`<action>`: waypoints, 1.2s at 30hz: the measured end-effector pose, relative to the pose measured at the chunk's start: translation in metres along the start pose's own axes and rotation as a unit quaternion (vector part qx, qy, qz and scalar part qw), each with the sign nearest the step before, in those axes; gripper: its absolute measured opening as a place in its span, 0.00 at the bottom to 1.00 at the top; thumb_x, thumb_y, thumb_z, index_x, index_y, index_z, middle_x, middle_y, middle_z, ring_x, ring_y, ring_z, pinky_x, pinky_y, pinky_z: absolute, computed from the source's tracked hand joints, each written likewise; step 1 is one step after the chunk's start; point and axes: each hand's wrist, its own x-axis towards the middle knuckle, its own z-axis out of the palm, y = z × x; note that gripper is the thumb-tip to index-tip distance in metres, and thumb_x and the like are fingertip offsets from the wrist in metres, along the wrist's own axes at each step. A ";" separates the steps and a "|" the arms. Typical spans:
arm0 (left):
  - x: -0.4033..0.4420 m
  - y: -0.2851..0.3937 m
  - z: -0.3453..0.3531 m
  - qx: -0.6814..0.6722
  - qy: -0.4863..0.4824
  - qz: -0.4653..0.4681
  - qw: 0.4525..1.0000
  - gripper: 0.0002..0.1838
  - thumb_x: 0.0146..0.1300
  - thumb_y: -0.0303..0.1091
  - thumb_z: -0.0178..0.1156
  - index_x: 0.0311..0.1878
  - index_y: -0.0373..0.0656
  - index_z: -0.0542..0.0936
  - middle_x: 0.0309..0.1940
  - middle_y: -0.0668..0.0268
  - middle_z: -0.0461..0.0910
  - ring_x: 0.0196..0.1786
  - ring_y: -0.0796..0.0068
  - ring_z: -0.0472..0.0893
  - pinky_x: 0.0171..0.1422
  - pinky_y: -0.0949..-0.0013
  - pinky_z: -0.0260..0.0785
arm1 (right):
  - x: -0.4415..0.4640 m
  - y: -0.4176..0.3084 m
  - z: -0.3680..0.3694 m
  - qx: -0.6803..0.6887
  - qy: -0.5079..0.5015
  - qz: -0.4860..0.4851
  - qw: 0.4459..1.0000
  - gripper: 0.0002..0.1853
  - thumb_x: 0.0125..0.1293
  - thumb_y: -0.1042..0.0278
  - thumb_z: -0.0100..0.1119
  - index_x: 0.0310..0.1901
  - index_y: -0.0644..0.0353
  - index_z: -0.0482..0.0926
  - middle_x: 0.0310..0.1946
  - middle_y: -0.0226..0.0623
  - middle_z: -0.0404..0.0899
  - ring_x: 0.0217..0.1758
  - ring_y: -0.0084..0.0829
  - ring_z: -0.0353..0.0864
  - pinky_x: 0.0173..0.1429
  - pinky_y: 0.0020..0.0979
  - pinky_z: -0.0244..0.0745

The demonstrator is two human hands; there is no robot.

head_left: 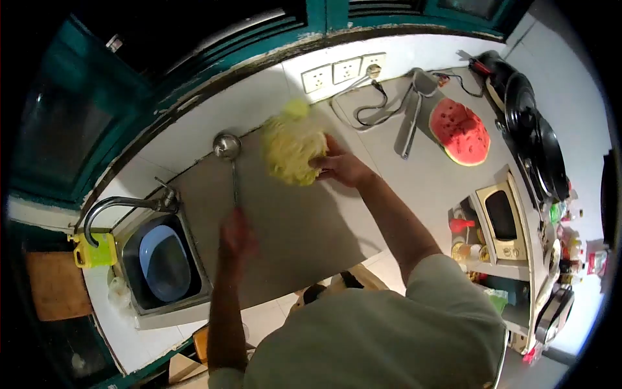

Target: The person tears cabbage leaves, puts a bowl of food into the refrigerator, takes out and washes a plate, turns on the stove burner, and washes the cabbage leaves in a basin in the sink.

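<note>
A pale yellow-green leafy vegetable [289, 150], apparently a cabbage, is upheld over the counter in my right hand [340, 165]. Its outline is smeared by motion. The fingers of this hand grip its right side. My left hand [238, 235] is blurred beside the lower end of a metal ladle [227, 147]. The ladle's round bowl points towards the wall and looks sharp. Whether my left fingers touch the handle cannot be made out.
At left, a sink [202, 285] with a curved faucet [120, 202] holds a blue basin [167, 262]. A cut watermelon [460, 131] and a spatula [414, 107] lie at right, near a cable [374, 115]. Black pans [544, 146] stand farther right, with a microwave [502, 217] below.
</note>
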 end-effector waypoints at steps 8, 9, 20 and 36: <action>0.043 0.036 0.029 -0.153 -0.174 -0.048 0.972 0.30 0.53 0.33 0.61 0.59 0.43 0.61 0.52 0.62 0.68 0.53 0.68 0.70 0.52 0.64 0.67 | -0.057 -0.002 0.060 -0.222 -0.051 0.034 0.973 0.34 0.56 0.67 0.59 0.63 0.58 0.54 0.52 0.37 0.67 0.55 0.28 0.65 0.56 0.29 0.63; 0.038 0.029 0.029 -0.145 -0.142 -0.048 0.978 0.30 0.53 0.33 0.61 0.58 0.43 0.62 0.52 0.62 0.68 0.53 0.68 0.70 0.52 0.64 0.67 | -0.062 0.006 0.063 -0.238 -0.002 0.028 0.971 0.32 0.58 0.66 0.58 0.62 0.59 0.56 0.51 0.37 0.68 0.55 0.28 0.66 0.56 0.29 0.63; -0.006 -0.011 0.018 -0.081 -0.076 0.064 0.992 0.31 0.55 0.37 0.59 0.60 0.39 0.60 0.57 0.57 0.62 0.57 0.60 0.67 0.57 0.58 0.63 | -0.082 0.076 0.110 -0.170 0.215 -0.120 0.954 0.18 0.66 0.57 0.43 0.48 0.64 0.71 0.39 0.36 0.75 0.43 0.25 0.70 0.48 0.29 0.67; -0.025 -0.037 0.039 -0.155 -0.006 0.015 0.988 0.30 0.58 0.44 0.54 0.60 0.39 0.60 0.55 0.55 0.63 0.57 0.58 0.65 0.61 0.60 0.57 | -0.110 0.089 0.101 -0.068 0.207 -0.145 0.965 0.18 0.66 0.61 0.45 0.53 0.62 0.67 0.40 0.39 0.74 0.41 0.28 0.73 0.45 0.30 0.72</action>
